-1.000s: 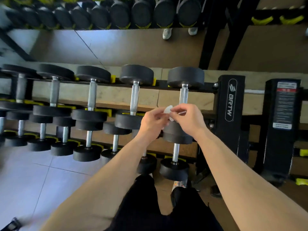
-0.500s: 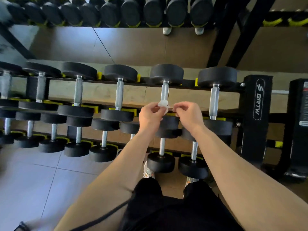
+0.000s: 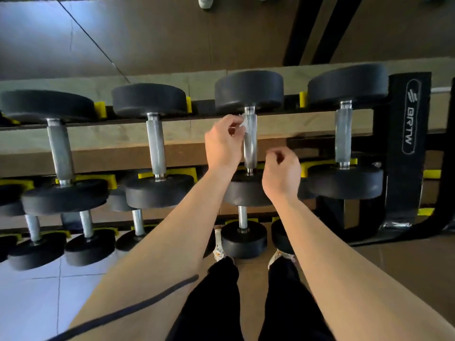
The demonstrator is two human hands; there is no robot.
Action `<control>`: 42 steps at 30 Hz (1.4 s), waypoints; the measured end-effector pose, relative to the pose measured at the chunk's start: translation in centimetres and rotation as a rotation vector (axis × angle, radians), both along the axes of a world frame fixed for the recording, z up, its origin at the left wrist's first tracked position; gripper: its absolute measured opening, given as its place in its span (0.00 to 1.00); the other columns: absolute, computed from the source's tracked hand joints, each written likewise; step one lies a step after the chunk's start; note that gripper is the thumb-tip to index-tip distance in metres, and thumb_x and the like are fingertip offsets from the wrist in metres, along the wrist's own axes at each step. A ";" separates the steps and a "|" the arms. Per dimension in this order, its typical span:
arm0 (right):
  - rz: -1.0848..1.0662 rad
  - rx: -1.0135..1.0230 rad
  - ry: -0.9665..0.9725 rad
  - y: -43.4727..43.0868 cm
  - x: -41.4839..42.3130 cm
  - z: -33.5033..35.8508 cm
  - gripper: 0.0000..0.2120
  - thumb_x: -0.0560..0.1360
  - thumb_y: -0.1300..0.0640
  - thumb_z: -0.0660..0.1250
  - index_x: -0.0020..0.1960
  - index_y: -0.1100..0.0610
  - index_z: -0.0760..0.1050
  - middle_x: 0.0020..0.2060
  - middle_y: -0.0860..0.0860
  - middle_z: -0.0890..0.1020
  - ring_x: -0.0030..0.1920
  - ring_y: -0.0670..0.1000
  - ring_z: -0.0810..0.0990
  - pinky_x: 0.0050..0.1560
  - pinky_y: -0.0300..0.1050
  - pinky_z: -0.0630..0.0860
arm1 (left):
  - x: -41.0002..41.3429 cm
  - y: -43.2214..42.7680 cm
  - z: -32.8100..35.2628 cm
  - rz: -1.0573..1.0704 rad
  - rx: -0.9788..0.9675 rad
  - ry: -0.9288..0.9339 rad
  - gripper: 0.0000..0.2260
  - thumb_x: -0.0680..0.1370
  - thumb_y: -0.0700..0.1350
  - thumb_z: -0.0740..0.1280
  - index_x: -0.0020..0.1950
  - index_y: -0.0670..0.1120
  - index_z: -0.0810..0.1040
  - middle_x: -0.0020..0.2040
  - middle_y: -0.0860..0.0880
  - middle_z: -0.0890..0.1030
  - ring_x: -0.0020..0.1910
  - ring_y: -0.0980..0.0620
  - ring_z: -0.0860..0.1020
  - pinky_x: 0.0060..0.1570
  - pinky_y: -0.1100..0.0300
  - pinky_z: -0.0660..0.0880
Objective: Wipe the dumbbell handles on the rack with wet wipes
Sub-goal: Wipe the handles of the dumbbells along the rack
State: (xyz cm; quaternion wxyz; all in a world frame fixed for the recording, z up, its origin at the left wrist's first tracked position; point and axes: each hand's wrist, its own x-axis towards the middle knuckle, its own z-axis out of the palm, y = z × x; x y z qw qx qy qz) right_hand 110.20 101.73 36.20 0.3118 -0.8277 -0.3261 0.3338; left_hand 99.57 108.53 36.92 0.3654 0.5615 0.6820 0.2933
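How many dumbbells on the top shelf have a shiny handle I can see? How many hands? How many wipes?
Top-shelf dumbbells: 4
Hands: 2, the left hand and the right hand
Wet wipe: 1
Total: 7

The black rack [image 3: 408,124] before me holds 4 dumbbells [image 3: 150,99] side by side on its upper tier, with smaller dumbbells [image 3: 243,238] resting below.
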 end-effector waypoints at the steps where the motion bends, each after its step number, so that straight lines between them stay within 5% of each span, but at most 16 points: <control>1: 0.014 0.000 -0.008 0.0 0.1 -0.1 0.06 0.80 0.55 0.62 0.50 0.50 0.78 0.49 0.48 0.81 0.45 0.40 0.76 0.41 0.31 0.68 | -0.1 0.0 -0.4 -0.021 0.023 0.006 0.09 0.81 0.44 0.69 0.60 0.48 0.82 0.54 0.56 0.83 0.51 0.64 0.77 0.50 0.76 0.67; 6: 0.008 0.001 0.008 0.1 0.0 -0.2 0.08 0.80 0.56 0.61 0.49 0.52 0.79 0.47 0.48 0.81 0.44 0.40 0.77 0.41 0.31 0.68 | -0.9 -0.4 -1.3 -0.061 0.011 -0.076 0.07 0.82 0.50 0.67 0.48 0.50 0.84 0.47 0.54 0.83 0.44 0.63 0.78 0.45 0.73 0.71; 10: -0.011 0.007 0.025 0.1 0.0 0.3 0.08 0.80 0.57 0.60 0.48 0.51 0.78 0.46 0.47 0.81 0.44 0.41 0.77 0.41 0.32 0.68 | -0.5 0.5 -0.8 -0.038 0.039 -0.070 0.06 0.78 0.46 0.73 0.54 0.52 0.83 0.48 0.60 0.82 0.48 0.65 0.79 0.50 0.73 0.73; 19: -0.007 0.014 0.019 0.1 -0.1 0.3 0.08 0.79 0.57 0.61 0.48 0.52 0.79 0.45 0.48 0.81 0.43 0.42 0.78 0.39 0.32 0.68 | -1.3 -1.8 -1.2 -0.211 0.040 0.071 0.08 0.78 0.45 0.73 0.57 0.48 0.83 0.51 0.55 0.81 0.46 0.62 0.77 0.48 0.78 0.70; 23: -0.011 0.024 0.042 0.1 0.1 0.4 0.08 0.79 0.58 0.61 0.47 0.53 0.79 0.44 0.48 0.81 0.42 0.44 0.78 0.39 0.34 0.69 | -0.8 -0.3 -0.5 -0.118 0.030 0.011 0.07 0.78 0.45 0.73 0.55 0.49 0.84 0.50 0.58 0.82 0.48 0.63 0.78 0.54 0.70 0.73; 27: -0.014 0.018 0.061 0.0 0.1 0.4 0.08 0.79 0.57 0.60 0.47 0.52 0.78 0.44 0.48 0.81 0.42 0.46 0.79 0.39 0.37 0.71 | 0.7 1.2 -0.2 0.055 0.046 -0.045 0.06 0.78 0.45 0.73 0.54 0.50 0.84 0.50 0.57 0.84 0.49 0.63 0.79 0.48 0.76 0.69; 34: -0.015 0.013 0.047 0.1 0.0 0.4 0.08 0.79 0.57 0.61 0.47 0.52 0.78 0.45 0.48 0.81 0.43 0.44 0.78 0.40 0.36 0.70 | -1.4 -2.2 -0.8 -0.160 -0.092 0.036 0.06 0.78 0.46 0.73 0.54 0.49 0.84 0.48 0.57 0.82 0.47 0.63 0.79 0.46 0.75 0.70; 42: -0.008 0.011 0.051 0.1 0.1 0.2 0.08 0.79 0.57 0.61 0.47 0.52 0.79 0.44 0.48 0.81 0.42 0.46 0.79 0.39 0.37 0.70 | 0.4 -0.1 0.2 0.002 -0.002 -0.043 0.02 0.77 0.46 0.73 0.49 0.51 0.83 0.44 0.59 0.80 0.44 0.67 0.77 0.44 0.77 0.70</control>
